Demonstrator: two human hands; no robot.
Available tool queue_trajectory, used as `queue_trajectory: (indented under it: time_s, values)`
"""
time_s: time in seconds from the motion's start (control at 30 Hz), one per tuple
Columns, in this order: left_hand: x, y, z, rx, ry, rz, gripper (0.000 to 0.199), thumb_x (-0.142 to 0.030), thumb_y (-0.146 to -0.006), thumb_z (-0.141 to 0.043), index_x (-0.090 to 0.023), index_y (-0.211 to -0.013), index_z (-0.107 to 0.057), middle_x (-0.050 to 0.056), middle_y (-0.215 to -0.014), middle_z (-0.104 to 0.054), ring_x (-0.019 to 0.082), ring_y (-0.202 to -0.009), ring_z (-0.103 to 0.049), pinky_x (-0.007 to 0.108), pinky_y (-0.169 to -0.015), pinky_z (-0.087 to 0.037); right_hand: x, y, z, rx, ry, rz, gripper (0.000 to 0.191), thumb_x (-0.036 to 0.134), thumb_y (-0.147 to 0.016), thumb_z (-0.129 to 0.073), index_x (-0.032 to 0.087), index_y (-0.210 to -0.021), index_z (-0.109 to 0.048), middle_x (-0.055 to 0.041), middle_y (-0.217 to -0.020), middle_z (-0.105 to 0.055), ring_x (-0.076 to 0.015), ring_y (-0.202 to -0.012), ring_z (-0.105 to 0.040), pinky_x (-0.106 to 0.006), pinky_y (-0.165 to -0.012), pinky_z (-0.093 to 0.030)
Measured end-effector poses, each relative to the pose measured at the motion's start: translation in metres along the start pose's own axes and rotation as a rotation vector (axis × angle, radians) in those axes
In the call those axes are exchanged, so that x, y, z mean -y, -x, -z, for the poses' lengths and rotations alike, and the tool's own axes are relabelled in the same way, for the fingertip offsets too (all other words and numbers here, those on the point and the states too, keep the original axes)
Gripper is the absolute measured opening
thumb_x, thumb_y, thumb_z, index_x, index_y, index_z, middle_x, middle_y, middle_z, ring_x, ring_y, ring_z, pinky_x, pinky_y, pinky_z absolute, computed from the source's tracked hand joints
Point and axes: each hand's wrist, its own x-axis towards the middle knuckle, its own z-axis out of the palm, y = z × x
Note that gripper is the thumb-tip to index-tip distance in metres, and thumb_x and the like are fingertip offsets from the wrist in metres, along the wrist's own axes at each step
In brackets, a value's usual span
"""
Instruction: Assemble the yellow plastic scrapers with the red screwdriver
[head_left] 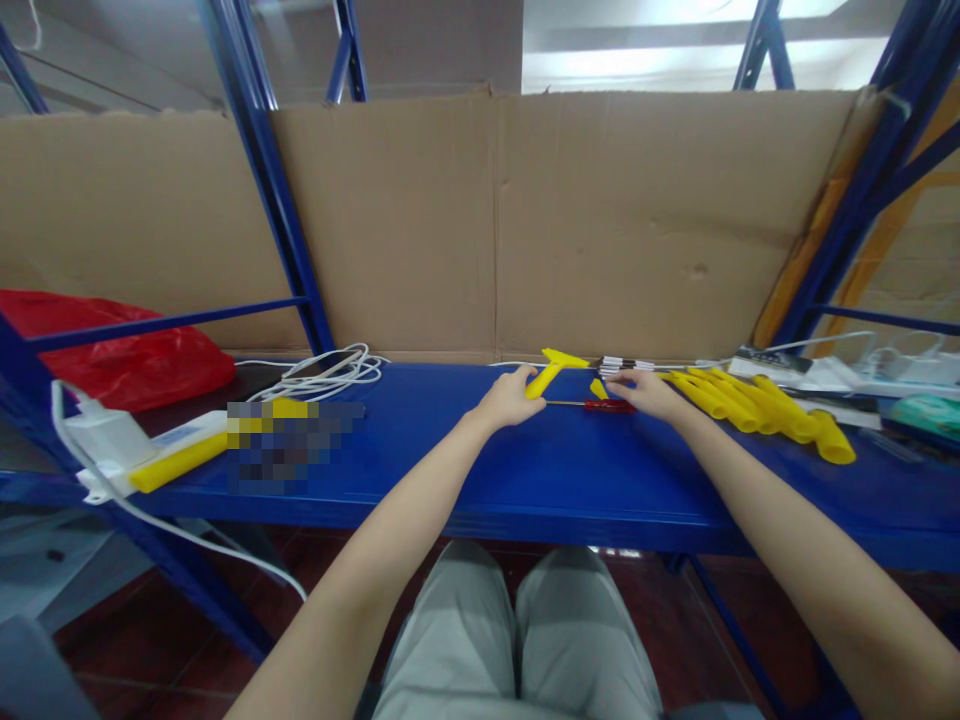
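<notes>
L hand [511,399] grips yellow T-shaped tool [553,369] by its stem; small yellow pc [598,388] sits just L of nearer R hand [649,392], whose hold I can't tell.

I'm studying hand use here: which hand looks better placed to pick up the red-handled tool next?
Probably the right hand: its fingers are close to the grip of the red-handled tool, while the left hand holds the yellow T-shaped piece.
</notes>
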Motion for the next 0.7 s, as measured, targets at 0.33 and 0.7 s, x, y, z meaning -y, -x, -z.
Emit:
queue_trajectory:
  time_s: [0.33,0.7]
  values:
    - [0.001,-0.029,0.010,0.028,0.160,0.335,0.039,-0.034,-0.078,-0.055,-0.014,-0.112,-0.054,0.010,-0.094,-0.069,0.014,-0.075,-0.064,0.018,-0.059,-0.045,0.015,0.009,-0.001,0.347,0.281,0.068,0.029,0.018,-0.077,-0.053,0.019,-0.101,-0.069,-0.0068,-0.103,-0.068,-0.0228,-0.094,-0.062,-0.033,-0.086,-0.046]
    - [-0.036,-0.053,-0.027,0.279,0.001,0.285,0.043,-0.025,-0.075,-0.052,-0.005,-0.113,-0.056,0.017,-0.099,-0.067,0.020,-0.068,-0.067,0.021,-0.047,-0.046,-0.004,0.020,0.032,0.388,0.159,-0.116,0.034,0.010,-0.059,-0.053,0.021,-0.085,-0.071,-0.0009,-0.087,-0.071,-0.0193,-0.082,-0.064,-0.027,-0.075,-0.050]
